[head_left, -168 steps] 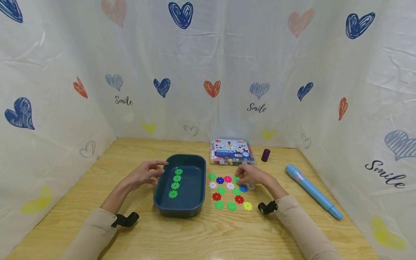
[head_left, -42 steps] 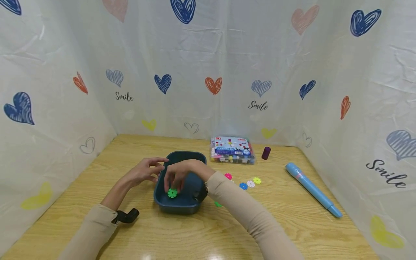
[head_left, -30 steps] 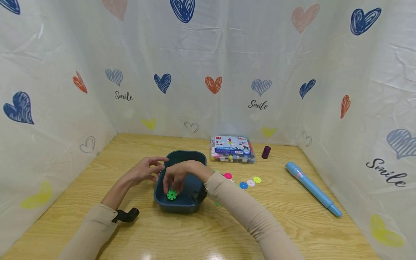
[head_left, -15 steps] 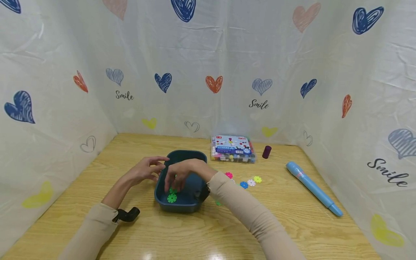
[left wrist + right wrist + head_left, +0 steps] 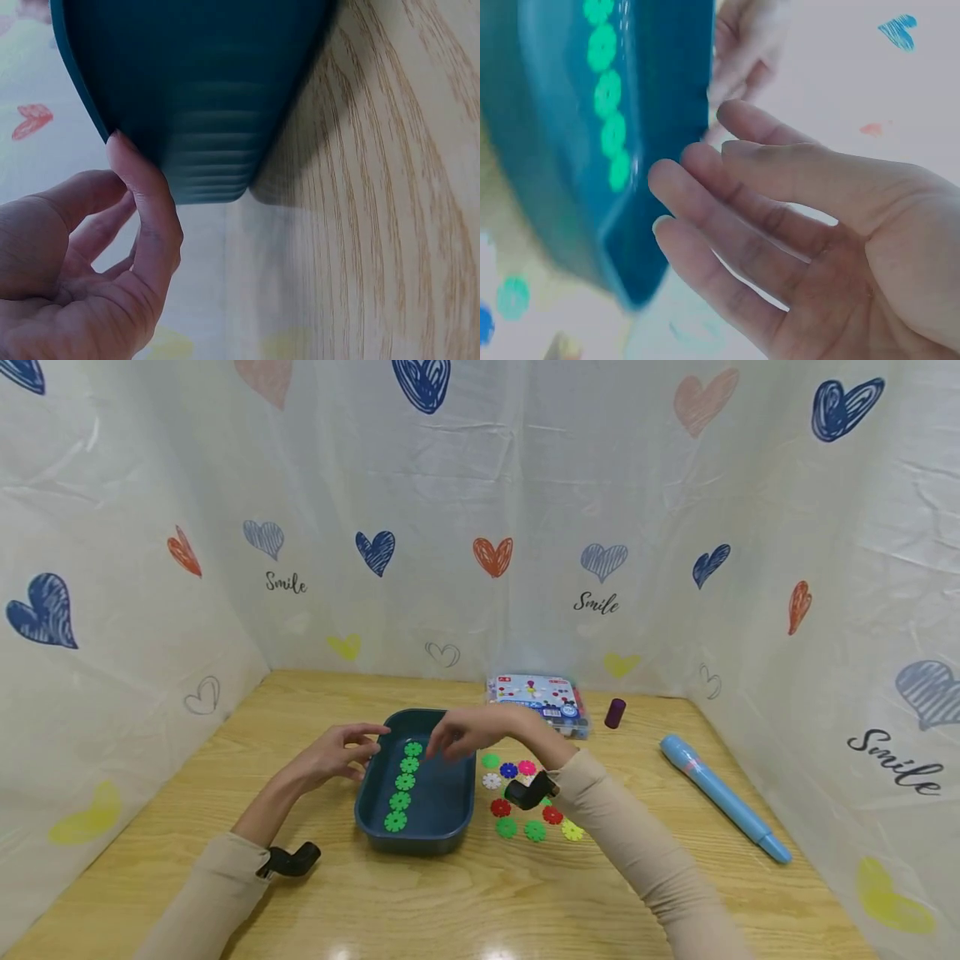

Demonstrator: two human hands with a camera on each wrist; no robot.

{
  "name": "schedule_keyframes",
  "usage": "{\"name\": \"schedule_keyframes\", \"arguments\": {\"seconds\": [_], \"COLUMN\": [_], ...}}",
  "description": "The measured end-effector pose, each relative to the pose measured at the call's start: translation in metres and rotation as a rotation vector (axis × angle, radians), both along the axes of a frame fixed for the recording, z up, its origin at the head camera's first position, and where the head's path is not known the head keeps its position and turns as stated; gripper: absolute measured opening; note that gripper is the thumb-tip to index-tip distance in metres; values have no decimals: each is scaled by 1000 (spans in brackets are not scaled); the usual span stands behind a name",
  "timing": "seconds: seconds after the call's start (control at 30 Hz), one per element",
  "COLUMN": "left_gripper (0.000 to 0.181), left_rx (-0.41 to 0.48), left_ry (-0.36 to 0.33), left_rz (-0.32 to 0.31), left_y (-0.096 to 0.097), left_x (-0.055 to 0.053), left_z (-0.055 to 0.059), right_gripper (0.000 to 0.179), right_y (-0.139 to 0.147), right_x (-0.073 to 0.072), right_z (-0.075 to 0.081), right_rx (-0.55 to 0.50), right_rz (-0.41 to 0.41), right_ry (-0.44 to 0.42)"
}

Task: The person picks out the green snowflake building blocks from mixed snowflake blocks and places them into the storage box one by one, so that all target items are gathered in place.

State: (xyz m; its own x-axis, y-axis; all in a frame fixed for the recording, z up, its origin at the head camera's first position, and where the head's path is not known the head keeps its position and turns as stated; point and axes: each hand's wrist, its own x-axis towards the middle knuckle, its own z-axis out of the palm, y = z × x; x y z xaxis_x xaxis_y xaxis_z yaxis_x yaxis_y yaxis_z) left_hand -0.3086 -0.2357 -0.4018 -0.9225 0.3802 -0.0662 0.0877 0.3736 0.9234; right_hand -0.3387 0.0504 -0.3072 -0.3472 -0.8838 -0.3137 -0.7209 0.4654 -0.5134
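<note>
A dark blue-green plastic basin [image 5: 442, 837] stands on the table. Inside, along its left side, several green snowflake discs [image 5: 405, 782] lie in a row running front to back. My left hand [image 5: 335, 753] is at the basin's left rim; in the left wrist view a fingertip [image 5: 120, 146] touches the rim, with the fingers loosely bent. My right hand [image 5: 472, 731] hovers over the basin's right part, holding nothing; the right wrist view shows its fingers [image 5: 727, 232] spread and relaxed.
Right of the basin lie loose discs, such as a red disc [image 5: 501, 807], a yellow disc [image 5: 572, 831] and a green disc [image 5: 506, 827]; the right forearm covers others. Behind are a clear parts box [image 5: 536, 693] and a purple cylinder [image 5: 615, 713]. A light blue microphone-shaped stick [image 5: 723, 797] lies far right.
My right hand brought a green disc from the right, laid it at the row's near end and let go. It has now lifted and moved right. My left hand has stayed at the rim.
</note>
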Motion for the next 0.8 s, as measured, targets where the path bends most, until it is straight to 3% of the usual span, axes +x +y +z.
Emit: {"name": "schedule_keyframes", "arguments": {"seconds": [0.23,0.53,0.8], "left_gripper": [46,45,47], "left_rx": [7,-20,-44], "left_ry": [10,48,77], "left_rz": [3,15,38], "left_y": [-1,0,4], "left_x": [2,3,2], "left_z": [-1,1,1], "right_gripper": [27,28,26], "right_y": [64,117,140], "right_x": [9,26,39], "right_z": [-4,-41,-73], "right_rx": [-35,-1,-52], "right_rz": [-116,-213,-199], "right_ry": [99,100,157]}}
